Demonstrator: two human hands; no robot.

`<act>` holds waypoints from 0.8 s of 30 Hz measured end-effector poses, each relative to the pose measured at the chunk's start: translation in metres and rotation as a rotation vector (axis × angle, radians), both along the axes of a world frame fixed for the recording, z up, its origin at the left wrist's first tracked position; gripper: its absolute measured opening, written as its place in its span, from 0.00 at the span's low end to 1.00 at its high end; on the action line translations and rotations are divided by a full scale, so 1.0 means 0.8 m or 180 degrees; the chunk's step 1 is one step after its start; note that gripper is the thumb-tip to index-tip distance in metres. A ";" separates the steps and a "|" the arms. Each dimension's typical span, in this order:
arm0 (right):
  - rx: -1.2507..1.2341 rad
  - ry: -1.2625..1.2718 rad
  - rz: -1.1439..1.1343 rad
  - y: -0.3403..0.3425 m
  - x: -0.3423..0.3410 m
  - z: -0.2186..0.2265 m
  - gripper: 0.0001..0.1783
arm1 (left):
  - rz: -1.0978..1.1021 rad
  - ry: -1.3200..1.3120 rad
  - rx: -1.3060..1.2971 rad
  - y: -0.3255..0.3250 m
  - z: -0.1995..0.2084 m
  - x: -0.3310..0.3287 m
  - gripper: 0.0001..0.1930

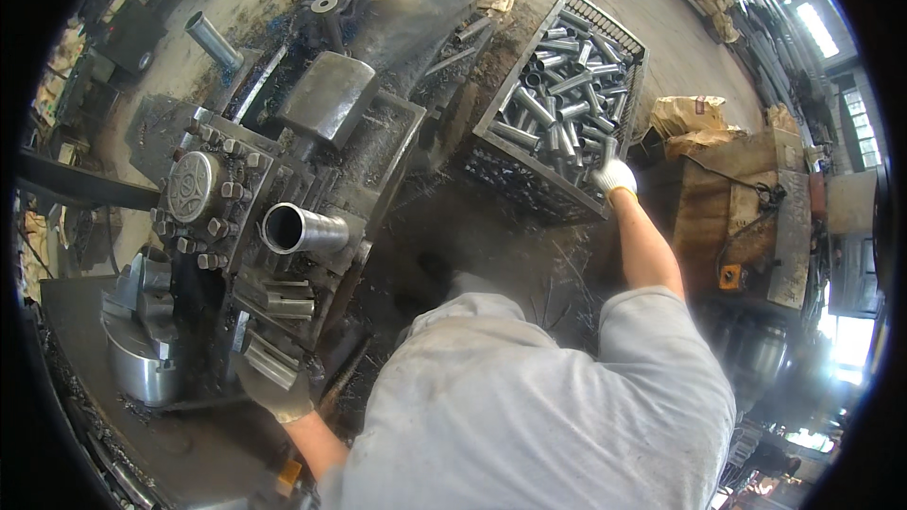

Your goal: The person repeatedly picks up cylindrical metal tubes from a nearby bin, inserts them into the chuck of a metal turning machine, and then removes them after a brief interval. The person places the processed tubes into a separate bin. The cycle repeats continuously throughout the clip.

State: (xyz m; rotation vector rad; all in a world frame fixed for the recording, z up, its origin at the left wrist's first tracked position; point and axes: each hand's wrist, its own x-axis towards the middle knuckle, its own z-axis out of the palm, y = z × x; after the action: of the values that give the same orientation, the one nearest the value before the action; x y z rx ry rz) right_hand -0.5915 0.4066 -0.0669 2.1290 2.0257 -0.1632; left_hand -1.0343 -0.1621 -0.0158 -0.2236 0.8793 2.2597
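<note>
My left hand (277, 397), in a dirty grey glove, is at the lower left beside the lathe. Its fingers are closed around a short shiny metal tube (271, 360). Just above that, another metal piece (288, 302) lies by the tool carriage. My right arm is stretched out to the near right corner of a metal crate (540, 186) full of loose cut tubes (572, 85). There, my right hand (617, 178), in a white glove, is closed on the end of a tube (609, 148); its fingertips are partly hidden.
The lathe's bolted tool post (194, 187) and jawed chuck (142, 359) stand at the left. A wide hollow metal cylinder (304, 229) juts from the carriage. Right of the crate is a brown box-like bench (732, 217) with a cable and paper sacks (690, 115).
</note>
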 end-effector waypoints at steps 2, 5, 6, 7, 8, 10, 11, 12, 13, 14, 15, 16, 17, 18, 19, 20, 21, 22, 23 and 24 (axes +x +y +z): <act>0.0666 0.1050 0.1046 -0.026 -0.095 0.052 0.27 | -0.0206 -0.0144 0.0408 0.011 0.011 0.008 0.37; 0.0034 0.2590 0.3457 -0.134 -0.277 0.118 0.35 | -0.0527 0.0199 0.0297 0.034 0.030 0.029 0.41; -0.0261 0.3234 0.3866 -0.186 -0.323 0.138 0.43 | -0.0616 0.0386 0.0069 0.041 0.036 0.037 0.42; -0.0969 0.3387 0.4061 -0.220 -0.372 0.156 0.49 | -0.0759 0.0294 -0.0025 0.048 0.044 0.044 0.43; -0.1457 0.3392 0.4132 -0.253 -0.412 0.174 0.55 | -0.0942 0.0271 0.0064 0.053 0.051 0.051 0.42; -0.1137 0.2605 0.3906 -0.293 -0.457 0.205 0.36 | -0.1175 0.0163 0.0243 0.060 0.065 0.066 0.41; -0.1140 0.2760 0.4044 -0.310 -0.455 0.214 0.32 | -0.0596 -0.1126 0.0590 0.061 0.070 0.072 0.38; -0.1287 0.2561 0.4025 -0.322 -0.455 0.218 0.27 | 0.0001 -0.2194 0.1141 0.058 0.076 0.078 0.36; -0.1251 0.2918 0.4758 -0.338 -0.446 0.216 0.24 | -0.0398 -0.1796 0.1223 0.055 0.079 0.081 0.33; -0.1038 0.3438 0.5448 -0.353 -0.439 0.206 0.25 | -0.0460 -0.1670 0.1172 0.048 0.082 0.083 0.31; -0.1056 0.3253 0.6159 -0.368 -0.431 0.192 0.29 | -0.0520 -0.1543 0.1120 0.043 0.080 0.082 0.30; -0.1079 0.3404 0.6348 -0.390 -0.433 0.169 0.34 | -0.0270 -0.1746 0.0962 0.033 0.079 0.081 0.29; -0.1127 0.3223 0.5924 -0.409 -0.447 0.143 0.35 | -0.0287 -0.0292 0.0464 0.027 0.073 0.074 0.29; -0.1202 0.3045 0.5604 -0.425 -0.461 0.118 0.34 | 0.0098 0.0169 -0.1128 0.014 0.068 0.061 0.27; -0.1047 0.2241 0.5372 -0.441 -0.477 0.095 0.33 | 0.0325 0.0303 -0.0739 0.004 0.061 0.055 0.26; -0.0849 0.1760 0.5167 -0.447 -0.490 0.079 0.32 | 0.0558 0.0248 -0.0701 -0.007 0.053 0.045 0.25; -0.0673 0.1251 0.4973 -0.455 -0.499 0.071 0.30 | 0.0690 0.0309 -0.0683 -0.020 0.045 0.037 0.24; -0.0533 0.0868 0.4718 -0.455 -0.509 0.070 0.29 | 0.0759 0.0362 -0.0691 -0.031 0.038 0.030 0.26; -0.0649 0.1265 0.4711 -0.450 -0.515 0.078 0.27 | 0.0823 0.0320 -0.0480 -0.041 0.034 0.027 0.28; -0.0949 0.1298 0.4541 -0.448 -0.520 0.091 0.26 | 0.0767 0.0379 -0.0162 -0.049 0.032 0.024 0.30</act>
State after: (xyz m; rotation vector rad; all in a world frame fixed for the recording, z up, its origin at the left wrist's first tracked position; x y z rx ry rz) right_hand -1.0079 0.0482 0.0061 0.1692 2.9181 -0.6042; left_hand -1.0154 -0.2016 0.0099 -0.2306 1.0195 2.4963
